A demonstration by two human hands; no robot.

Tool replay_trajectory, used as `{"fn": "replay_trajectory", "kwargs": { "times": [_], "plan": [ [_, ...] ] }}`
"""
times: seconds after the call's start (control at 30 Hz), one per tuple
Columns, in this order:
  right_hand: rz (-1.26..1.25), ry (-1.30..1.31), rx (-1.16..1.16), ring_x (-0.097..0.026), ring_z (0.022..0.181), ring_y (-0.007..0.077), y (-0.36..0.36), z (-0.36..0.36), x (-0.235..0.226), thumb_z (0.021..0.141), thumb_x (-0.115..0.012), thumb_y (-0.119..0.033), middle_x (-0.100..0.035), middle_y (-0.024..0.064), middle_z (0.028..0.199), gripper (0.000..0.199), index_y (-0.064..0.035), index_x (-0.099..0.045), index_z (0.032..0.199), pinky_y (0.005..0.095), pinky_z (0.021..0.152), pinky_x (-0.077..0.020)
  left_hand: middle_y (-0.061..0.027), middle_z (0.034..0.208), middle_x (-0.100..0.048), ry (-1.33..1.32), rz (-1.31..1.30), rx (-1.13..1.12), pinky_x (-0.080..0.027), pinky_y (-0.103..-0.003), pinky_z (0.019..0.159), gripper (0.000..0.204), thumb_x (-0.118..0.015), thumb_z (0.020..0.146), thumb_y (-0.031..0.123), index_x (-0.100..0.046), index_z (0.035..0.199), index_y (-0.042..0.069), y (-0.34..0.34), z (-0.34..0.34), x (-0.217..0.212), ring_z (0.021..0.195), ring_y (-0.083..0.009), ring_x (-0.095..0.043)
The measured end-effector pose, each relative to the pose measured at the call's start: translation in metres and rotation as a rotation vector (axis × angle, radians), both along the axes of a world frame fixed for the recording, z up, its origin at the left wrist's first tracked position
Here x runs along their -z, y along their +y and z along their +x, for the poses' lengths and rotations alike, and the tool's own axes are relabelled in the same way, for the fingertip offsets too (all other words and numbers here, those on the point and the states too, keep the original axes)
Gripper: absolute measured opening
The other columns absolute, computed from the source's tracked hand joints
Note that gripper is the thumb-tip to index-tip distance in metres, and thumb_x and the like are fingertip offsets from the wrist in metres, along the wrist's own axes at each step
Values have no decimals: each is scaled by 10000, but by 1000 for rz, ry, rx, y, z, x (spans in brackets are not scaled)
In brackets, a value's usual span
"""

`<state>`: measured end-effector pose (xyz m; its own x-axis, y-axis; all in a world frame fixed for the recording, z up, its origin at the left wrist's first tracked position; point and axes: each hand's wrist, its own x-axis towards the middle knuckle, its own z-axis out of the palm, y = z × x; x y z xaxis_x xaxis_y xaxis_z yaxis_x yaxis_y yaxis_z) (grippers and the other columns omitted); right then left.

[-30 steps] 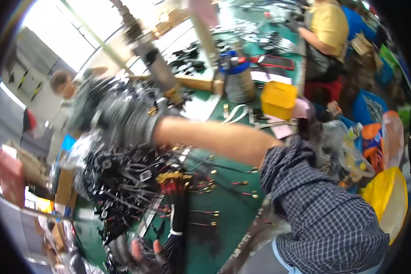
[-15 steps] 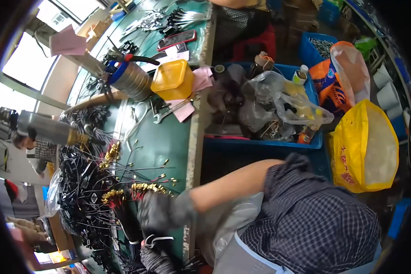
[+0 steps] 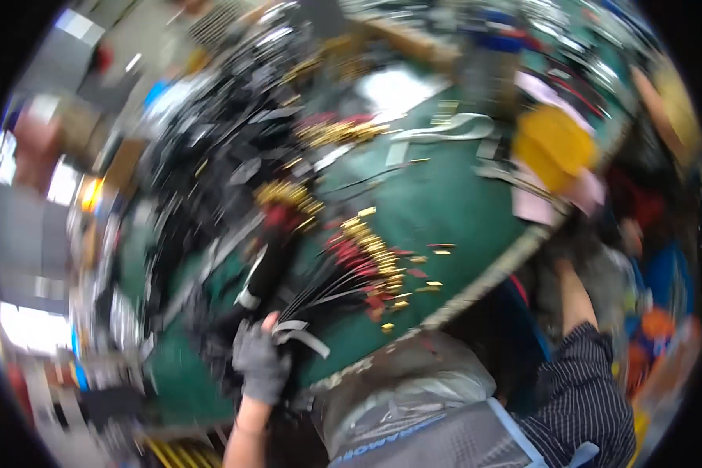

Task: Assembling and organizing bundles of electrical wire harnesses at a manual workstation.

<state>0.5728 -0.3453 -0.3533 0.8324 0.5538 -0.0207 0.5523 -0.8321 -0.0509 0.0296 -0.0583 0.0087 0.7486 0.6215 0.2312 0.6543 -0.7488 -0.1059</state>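
My left hand, in a grey glove with a bare thumb tip, is closed around a bundle of thin black cables at the table's near side. Their red and gold connector ends fan out over the green table top. A white strip sticks out beside the thumb. Close by lies another black bundle with gold ends. My right hand is stretched off to the right, beyond the table edge near the blue bin; blur hides its fingers and anything in them.
A tangled heap of black cables covers the table's left part. Toward the right stand a yellow container on pink paper and a wrench. Plastic bags and a blue bin are at the far right. Another person's arm shows there.
The view has swung round and is smeared by motion. My right hand has left the cable bundles and reaches out to the right. My left hand stays at the cables.
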Motion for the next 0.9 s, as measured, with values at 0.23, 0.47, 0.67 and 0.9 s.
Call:
{"fn": "replay_trajectory", "kwargs": {
  "times": [0.23, 0.47, 0.67, 0.9],
  "plan": [
    [-308, -33, -751, -539, 931, 288, -7, 60, -25, 757, -499, -342, -548, 128, 1103, 475, -140, -480, 1186, 357, 803, -441, -74, 943, -560, -129, -68, -16, -391, -436, 882, 462, -681, 609, 234, -575, 1046, 125, 10, 0, -4, 875, -262, -547],
    [-560, 96, -551, -569, 629, 303, -77, -2, -237, 588, -641, -282, -620, 91, 753, 332, -141, -604, 887, 391, 607, -460, -66, 906, -576, -242, 140, 102, -444, -416, 806, 339, -667, 662, 258, -620, 969, 123, 2, 0, 5, 800, -239, -566],
    [17, 680, -745, -540, 613, 284, 20, -140, -430, 547, -632, -135, -568, 79, 655, 322, -74, -534, 848, 395, 642, -421, -67, 909, -567, -285, 204, 203, -469, -397, 745, 308, -679, 676, 205, -607, 955, 96, -3, 5, 12, 780, -238, -565],
    [430, 257, -1367, -527, 698, 322, 230, -248, -412, 689, -630, -427, -544, 116, 773, 455, -68, -516, 944, 380, 605, -410, -70, 852, -584, -238, 248, 77, -478, -359, 686, 215, -638, 702, 135, -609, 907, 80, -5, 11, 6, 724, -223, -573]
  ]
}}
